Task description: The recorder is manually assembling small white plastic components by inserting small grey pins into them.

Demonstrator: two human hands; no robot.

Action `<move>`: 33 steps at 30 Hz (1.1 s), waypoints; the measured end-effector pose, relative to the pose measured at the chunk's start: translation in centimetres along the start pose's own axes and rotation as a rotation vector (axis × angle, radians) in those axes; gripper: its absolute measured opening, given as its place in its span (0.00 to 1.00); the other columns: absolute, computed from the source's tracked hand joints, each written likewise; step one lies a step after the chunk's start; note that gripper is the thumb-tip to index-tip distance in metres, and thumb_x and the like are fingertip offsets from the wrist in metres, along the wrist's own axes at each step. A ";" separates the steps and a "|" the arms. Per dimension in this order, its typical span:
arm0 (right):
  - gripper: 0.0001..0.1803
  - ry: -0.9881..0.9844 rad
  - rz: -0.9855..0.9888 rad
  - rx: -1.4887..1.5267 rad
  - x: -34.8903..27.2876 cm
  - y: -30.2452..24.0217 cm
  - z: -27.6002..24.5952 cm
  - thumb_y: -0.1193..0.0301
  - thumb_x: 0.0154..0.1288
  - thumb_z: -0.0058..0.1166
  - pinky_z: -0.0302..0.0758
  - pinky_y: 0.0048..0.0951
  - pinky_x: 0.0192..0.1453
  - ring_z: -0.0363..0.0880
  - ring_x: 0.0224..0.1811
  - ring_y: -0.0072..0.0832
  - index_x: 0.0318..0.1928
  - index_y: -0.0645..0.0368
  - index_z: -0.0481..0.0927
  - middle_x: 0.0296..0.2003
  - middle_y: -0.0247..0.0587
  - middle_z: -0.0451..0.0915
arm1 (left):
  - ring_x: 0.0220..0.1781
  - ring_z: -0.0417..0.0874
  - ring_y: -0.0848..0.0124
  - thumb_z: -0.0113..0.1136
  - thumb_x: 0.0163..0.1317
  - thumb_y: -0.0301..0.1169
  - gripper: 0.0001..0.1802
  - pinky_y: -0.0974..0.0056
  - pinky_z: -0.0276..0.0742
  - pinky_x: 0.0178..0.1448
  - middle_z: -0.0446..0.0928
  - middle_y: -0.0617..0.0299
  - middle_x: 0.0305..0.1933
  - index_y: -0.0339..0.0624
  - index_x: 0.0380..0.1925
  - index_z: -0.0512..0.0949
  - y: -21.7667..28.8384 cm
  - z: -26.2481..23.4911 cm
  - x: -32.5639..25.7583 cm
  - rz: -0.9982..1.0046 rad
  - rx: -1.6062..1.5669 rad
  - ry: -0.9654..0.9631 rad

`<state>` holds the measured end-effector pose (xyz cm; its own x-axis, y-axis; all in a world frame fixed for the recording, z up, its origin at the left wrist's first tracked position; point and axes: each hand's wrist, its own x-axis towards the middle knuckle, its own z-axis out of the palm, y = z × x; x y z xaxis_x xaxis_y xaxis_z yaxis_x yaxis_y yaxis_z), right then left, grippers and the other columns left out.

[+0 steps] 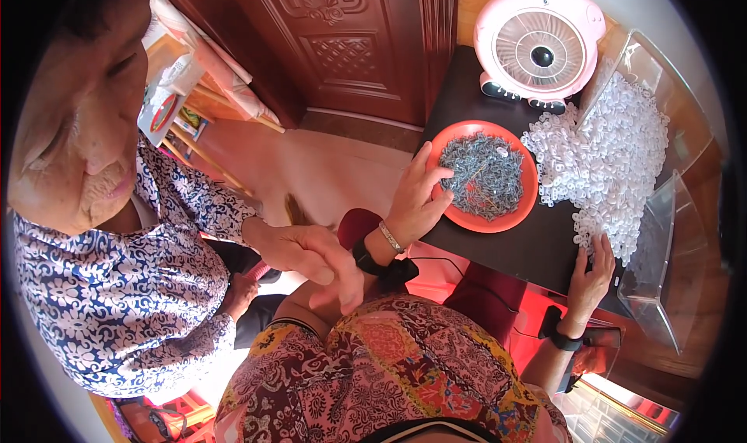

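Head view, looking down over a dark tabletop point(529, 248).

Left hand point(416, 202): reaches across to the round orange plastic dish point(529, 202) that holds a heap of small grey metal pieces point(484, 172). Fingers curled, thumb and forefinger drawn together at the dish's left rim, touching the edge of the heap. Whether a piece is already pinched between them cannot be told; the pieces are too small. A bangle and a dark band sit on this wrist.

Right hand point(590, 276): lies flat and open on the tabletop, palm down, fingertips at the lower fringe of a broad spread of small white plastic pieces point(607, 155). It grips nothing.

The white spread lies just right of the dish, touching its rim in places, and runs up into a clear plastic tray point(661, 264) along the table's right edge. A pink round desk fan with small ears point(538, 46) stands at the far end of the table, behind the dish.

A second person in a blue-and-white patterned blouse point(109, 287) sits to the left; that person's hand point(307, 252) rests near the wearer's left forearm, apart from the table.

Judgement: the step in hand looks like picking from both heaps, metal with the left, white with the right. Next move calls for a fine pinch to lift one grey piece without dragging its neighbours, and for the right fingers to curl on a single white piece.
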<state>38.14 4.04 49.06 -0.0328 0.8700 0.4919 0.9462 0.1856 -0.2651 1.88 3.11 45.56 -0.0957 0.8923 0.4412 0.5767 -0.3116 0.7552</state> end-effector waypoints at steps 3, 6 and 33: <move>0.18 0.001 -0.008 0.003 0.0 -0.3 0.0 0.70 0.64 0.54 0.68 0.42 0.64 0.71 0.61 0.46 0.54 0.61 0.78 0.58 0.48 0.75 | 0.70 0.60 0.44 0.62 0.55 0.31 0.18 0.50 0.59 0.70 0.51 0.40 0.73 0.46 0.47 0.75 -0.2 -0.1 -0.2 0.003 0.004 0.006; 0.18 0.003 -0.005 -0.003 -0.2 -0.3 -0.3 0.70 0.64 0.54 0.68 0.42 0.63 0.71 0.60 0.46 0.53 0.62 0.78 0.58 0.48 0.75 | 0.70 0.60 0.44 0.62 0.55 0.31 0.18 0.50 0.59 0.70 0.51 0.40 0.73 0.46 0.47 0.76 0.0 -0.2 -0.3 -0.003 0.002 0.003; 0.17 0.032 -0.040 -0.023 -0.6 2.3 -0.5 0.69 0.65 0.54 0.69 0.40 0.63 0.71 0.60 0.45 0.53 0.61 0.78 0.58 0.47 0.74 | 0.72 0.59 0.43 0.61 0.56 0.29 0.16 0.52 0.60 0.70 0.54 0.35 0.71 0.45 0.46 0.75 1.8 1.5 -0.7 -0.005 -0.011 0.016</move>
<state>40.50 3.69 48.56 -0.0612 0.8469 0.5283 0.9515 0.2094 -0.2255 4.19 2.39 45.81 -0.1113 0.8886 0.4450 0.5674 -0.3108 0.7625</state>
